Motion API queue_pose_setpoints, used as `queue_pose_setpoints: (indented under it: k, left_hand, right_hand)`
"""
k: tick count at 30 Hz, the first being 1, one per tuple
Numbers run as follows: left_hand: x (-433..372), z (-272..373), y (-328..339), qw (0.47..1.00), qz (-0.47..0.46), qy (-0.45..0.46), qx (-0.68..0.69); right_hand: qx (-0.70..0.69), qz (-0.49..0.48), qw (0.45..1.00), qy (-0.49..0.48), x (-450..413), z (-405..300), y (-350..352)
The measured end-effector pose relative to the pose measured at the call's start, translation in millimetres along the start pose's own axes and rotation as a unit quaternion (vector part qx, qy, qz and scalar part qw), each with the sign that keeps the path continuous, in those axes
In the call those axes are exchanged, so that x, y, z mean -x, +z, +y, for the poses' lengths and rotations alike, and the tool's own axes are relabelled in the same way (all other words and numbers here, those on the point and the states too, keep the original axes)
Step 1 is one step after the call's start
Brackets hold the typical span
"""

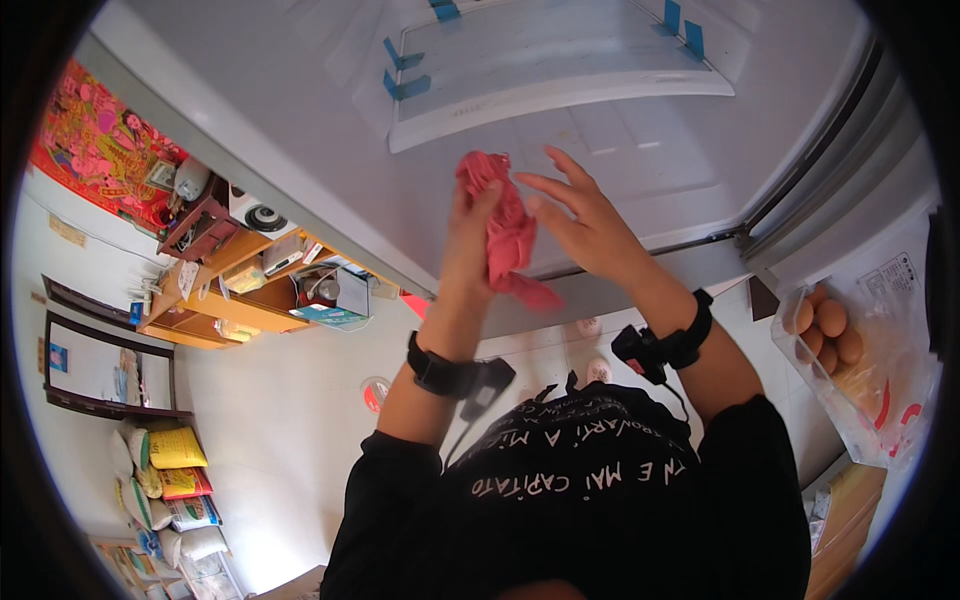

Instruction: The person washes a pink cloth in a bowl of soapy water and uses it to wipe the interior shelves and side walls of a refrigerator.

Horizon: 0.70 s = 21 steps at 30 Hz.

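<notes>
A crumpled pink cloth [511, 236] is gripped in my left hand [474, 214], its loose end hanging toward me. My right hand [585, 214] is beside it with the fingers spread and holds nothing; its thumb is close to the cloth, and I cannot tell whether they touch. Both hands are at the front of an open refrigerator compartment [645, 161] with white inner walls. Above them is a clear shelf [540, 60] with a white front trim, with strips of blue tape [409, 86] at its edges.
On the right, the open refrigerator door [847, 232] carries a clear bin [787, 330] with several brown eggs [831, 319] and a plastic bag [892, 390]. Behind, to the left, are a wooden cabinet [232, 311] and stacked sacks [176, 448]. Dark bands with devices [457, 375] circle both forearms.
</notes>
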<state>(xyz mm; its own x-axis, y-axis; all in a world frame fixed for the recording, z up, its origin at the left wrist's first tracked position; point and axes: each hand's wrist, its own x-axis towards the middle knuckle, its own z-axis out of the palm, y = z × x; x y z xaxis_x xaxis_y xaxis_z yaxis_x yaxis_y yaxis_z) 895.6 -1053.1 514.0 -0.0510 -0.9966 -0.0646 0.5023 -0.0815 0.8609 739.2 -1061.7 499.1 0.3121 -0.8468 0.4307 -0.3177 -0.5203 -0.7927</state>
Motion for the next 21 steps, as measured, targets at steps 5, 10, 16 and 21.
queue_pose_setpoints:
  k: [5,10,16,21]
  left_hand:
    - [-58,6,-33,0.901,0.15,0.117,-0.39]
    - [-70,-40,-55,0.429,0.164,0.343,-0.819]
    - [-89,-8,-41,0.648,0.173,0.093,-0.736]
    - [-121,-8,-19,0.905,0.177,0.138,-0.361]
  right_hand:
    - [0.04,0.065,0.991,0.106,26,45,-23]
    - [0.074,0.081,0.993,0.031,32,75,-40]
    - [0.026,0.081,0.996,-0.007,34,99,-48]
    - [0.031,0.079,0.996,0.007,31,97,-57]
